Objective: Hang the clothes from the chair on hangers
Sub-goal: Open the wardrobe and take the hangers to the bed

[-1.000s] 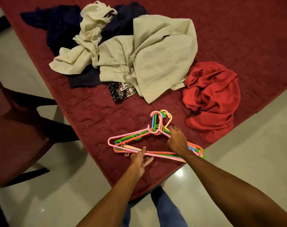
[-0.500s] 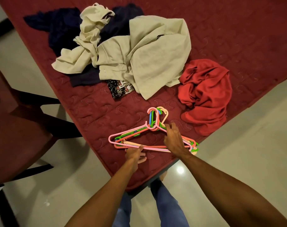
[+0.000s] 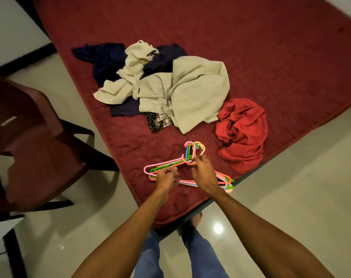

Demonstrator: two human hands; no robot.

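A bundle of plastic hangers (image 3: 164, 164), pink, green, orange and blue, lies near the front corner of the maroon mattress (image 3: 250, 57). My left hand (image 3: 167, 177) grips the left side of the bundle with curled fingers. My right hand (image 3: 203, 171) pinches the hangers just below their hooks (image 3: 192, 149). Behind them lies a heap of clothes: a cream shirt (image 3: 190, 93), a dark navy garment (image 3: 106, 59), a small black printed piece (image 3: 159, 122). A crumpled red garment (image 3: 242, 133) sits to the right of the hangers.
A dark red plastic chair (image 3: 30, 141) stands on the tiled floor (image 3: 291, 197) to the left of the mattress. My legs in blue jeans (image 3: 196, 253) stand at the mattress corner. A white wall with a dark skirting runs along the upper left.
The view has pulled back and tilted, showing more mattress. My left hand has moved up onto the hangers' left side and curled around them. My right hand has shifted toward the hooks.
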